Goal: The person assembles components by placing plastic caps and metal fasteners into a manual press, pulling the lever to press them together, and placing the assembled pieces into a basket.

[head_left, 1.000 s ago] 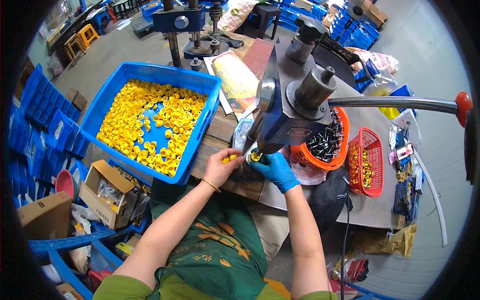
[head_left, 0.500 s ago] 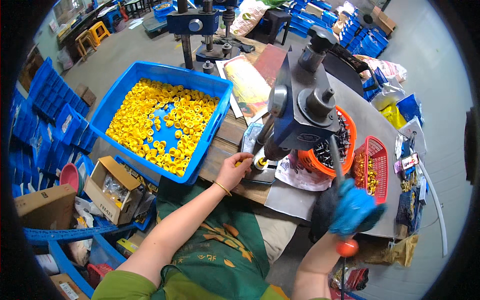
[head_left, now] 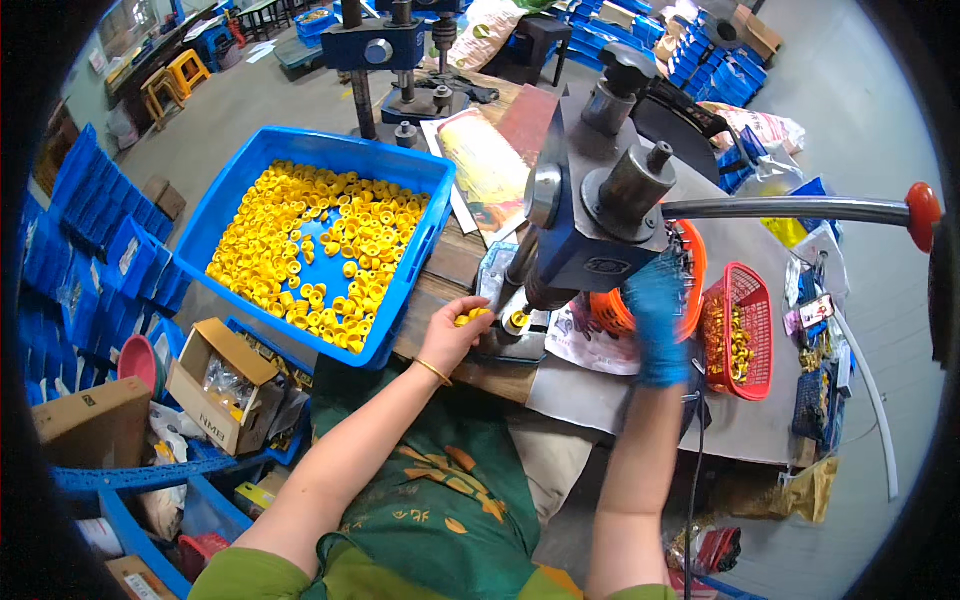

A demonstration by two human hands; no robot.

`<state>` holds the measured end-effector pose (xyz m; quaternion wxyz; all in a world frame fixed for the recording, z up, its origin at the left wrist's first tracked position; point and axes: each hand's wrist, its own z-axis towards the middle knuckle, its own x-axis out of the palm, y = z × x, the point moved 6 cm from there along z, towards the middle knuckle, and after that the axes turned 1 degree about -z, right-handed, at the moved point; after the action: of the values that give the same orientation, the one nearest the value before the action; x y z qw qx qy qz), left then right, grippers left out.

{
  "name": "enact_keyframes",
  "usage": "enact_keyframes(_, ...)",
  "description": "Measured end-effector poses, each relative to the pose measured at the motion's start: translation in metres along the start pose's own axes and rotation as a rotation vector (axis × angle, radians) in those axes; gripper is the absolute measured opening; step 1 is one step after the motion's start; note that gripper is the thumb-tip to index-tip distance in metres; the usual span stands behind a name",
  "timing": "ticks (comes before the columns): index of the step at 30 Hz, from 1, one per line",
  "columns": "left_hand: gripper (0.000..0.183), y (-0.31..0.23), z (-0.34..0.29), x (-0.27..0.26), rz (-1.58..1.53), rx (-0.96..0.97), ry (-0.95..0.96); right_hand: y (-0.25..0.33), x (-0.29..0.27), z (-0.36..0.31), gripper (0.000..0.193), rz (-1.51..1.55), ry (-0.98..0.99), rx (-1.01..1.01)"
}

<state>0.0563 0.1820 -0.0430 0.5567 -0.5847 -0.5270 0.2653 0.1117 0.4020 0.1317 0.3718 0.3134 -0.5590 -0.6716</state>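
My left hand is closed around a few small yellow plastic caps, beside the base of a dark blue hand press. Under the press ram, a yellow cap sits in the white round holder. My right hand, in a blue glove, reaches over the orange basket of black parts; motion smears its fingers. The press lever sticks out to the right, ending in a red knob. A blue tray full of yellow caps stands to the left.
A red basket with yellow and metallic pieces stands at the right of the bench. Behind is a second press. An open cardboard box and stacked blue bins are on the left. Papers lie beside the tray.
My right hand has left the lever and moved up and left to the orange basket. The lever has swung up to the right. My left hand has shifted slightly left, showing yellow caps.
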Motion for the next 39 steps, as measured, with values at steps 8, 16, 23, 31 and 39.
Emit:
enact_keyframes(8,0.024,-0.004,0.008,0.014,0.159,0.034,0.022,-0.129,0.052,-0.056,0.028,-0.632,0.245,-0.310)
enact_keyframes(16,0.024,-0.028,0.005,0.050,0.748,0.548,0.154,-0.035,-0.184,-0.014,0.040,-0.996,-0.682,-0.333)
enact_keyframes(23,0.024,-0.016,0.012,0.047,0.651,0.462,0.150,-0.045,-0.185,0.006,0.017,-1.331,-0.408,-0.352)
enact_keyframes(31,0.027,-0.031,0.006,0.030,0.506,0.301,0.060,-0.057,-0.148,0.023,0.020,-1.723,-0.011,0.014)
enact_keyframes(39,0.023,-0.003,0.009,0.010,0.166,0.083,-0.049,-0.054,-0.007,-0.036,0.018,-0.759,0.324,-0.476)
